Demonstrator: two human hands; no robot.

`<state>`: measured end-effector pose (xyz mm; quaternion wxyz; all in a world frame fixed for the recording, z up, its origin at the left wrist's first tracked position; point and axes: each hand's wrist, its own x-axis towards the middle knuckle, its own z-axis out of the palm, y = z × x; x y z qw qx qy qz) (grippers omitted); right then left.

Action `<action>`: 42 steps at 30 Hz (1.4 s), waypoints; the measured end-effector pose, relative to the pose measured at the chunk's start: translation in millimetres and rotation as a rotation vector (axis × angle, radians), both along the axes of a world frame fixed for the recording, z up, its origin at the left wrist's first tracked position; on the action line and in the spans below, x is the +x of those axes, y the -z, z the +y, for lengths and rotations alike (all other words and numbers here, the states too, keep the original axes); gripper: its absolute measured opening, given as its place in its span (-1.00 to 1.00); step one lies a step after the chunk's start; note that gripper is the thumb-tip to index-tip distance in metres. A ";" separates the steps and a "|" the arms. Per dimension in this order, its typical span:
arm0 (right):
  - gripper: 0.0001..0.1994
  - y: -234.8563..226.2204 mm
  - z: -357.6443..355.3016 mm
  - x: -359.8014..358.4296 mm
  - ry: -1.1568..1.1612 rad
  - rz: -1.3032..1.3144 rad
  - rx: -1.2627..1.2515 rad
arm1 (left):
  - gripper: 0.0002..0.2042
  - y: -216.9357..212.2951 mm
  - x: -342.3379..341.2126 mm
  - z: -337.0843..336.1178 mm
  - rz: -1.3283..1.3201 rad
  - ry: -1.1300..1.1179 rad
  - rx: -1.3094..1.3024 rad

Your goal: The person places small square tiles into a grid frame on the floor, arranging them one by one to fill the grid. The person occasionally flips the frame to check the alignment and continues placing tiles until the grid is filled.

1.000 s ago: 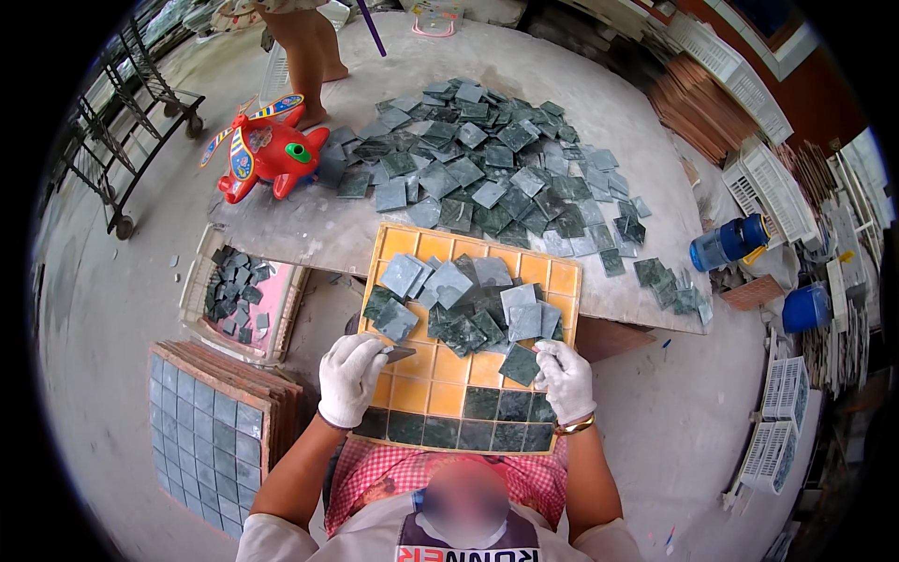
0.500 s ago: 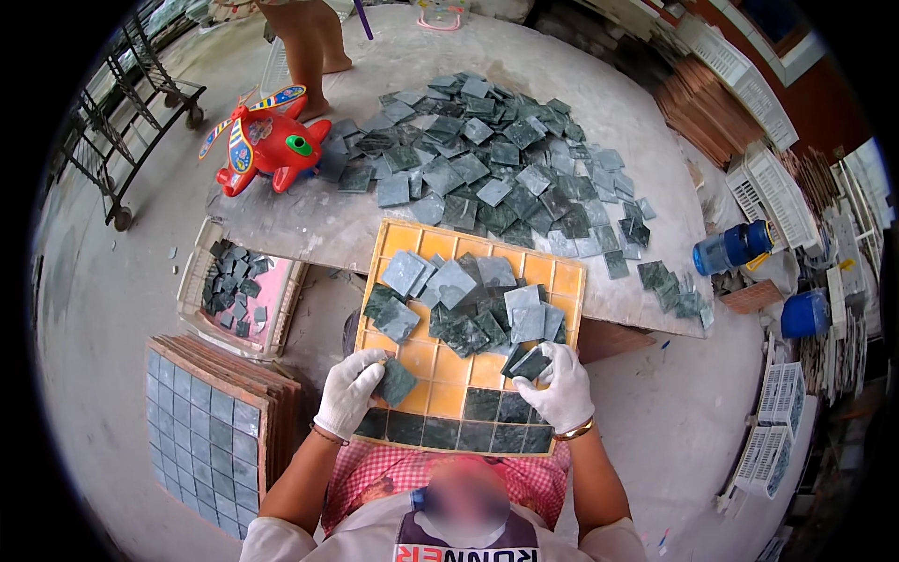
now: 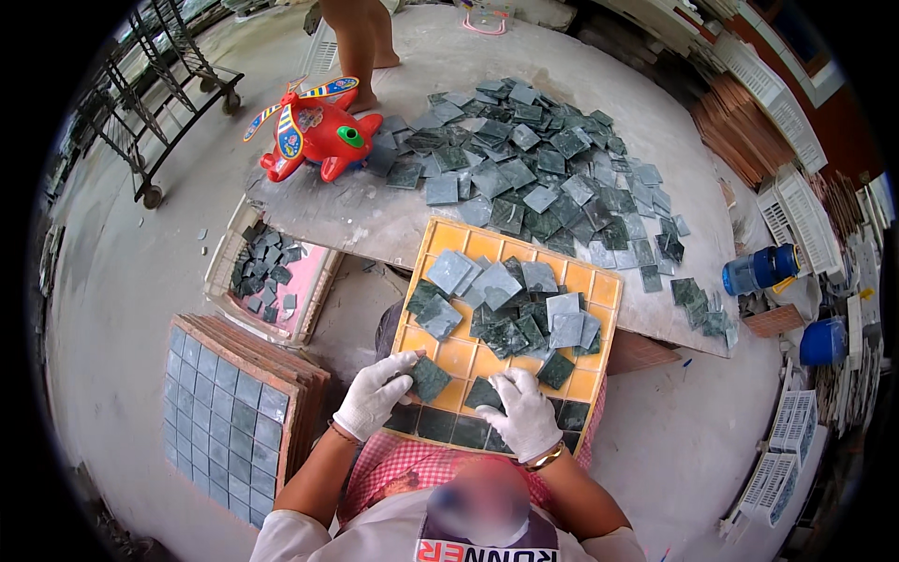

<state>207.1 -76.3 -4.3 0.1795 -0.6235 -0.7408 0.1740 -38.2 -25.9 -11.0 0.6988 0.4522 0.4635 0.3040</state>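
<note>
Head view: gloved left hand (image 3: pixel 375 393) pinches a dark green tile (image 3: pixel 430 378) at the yellow grid tray's (image 3: pixel 604 290) near-left corner; gloved right hand (image 3: pixel 526 412) presses flat, fingers spread, on another tile (image 3: pixel 484 394) near its near edge.

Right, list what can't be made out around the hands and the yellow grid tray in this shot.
- Head view: the right hand covers the cell under it; whether it grips a tile is hidden.
- The left hand touches a dark green tile; its grip is hidden by the glove.
- The yellow grid tray: the loose tile heap hides its middle cells.
- The standing person is cut off by the top edge.
</note>
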 end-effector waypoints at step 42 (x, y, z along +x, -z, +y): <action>-0.42 -6.1 91.9 -59.3 -0.065 -0.227 0.076 | -0.48 -10.0 4.8 92.5 0.756 0.173 0.974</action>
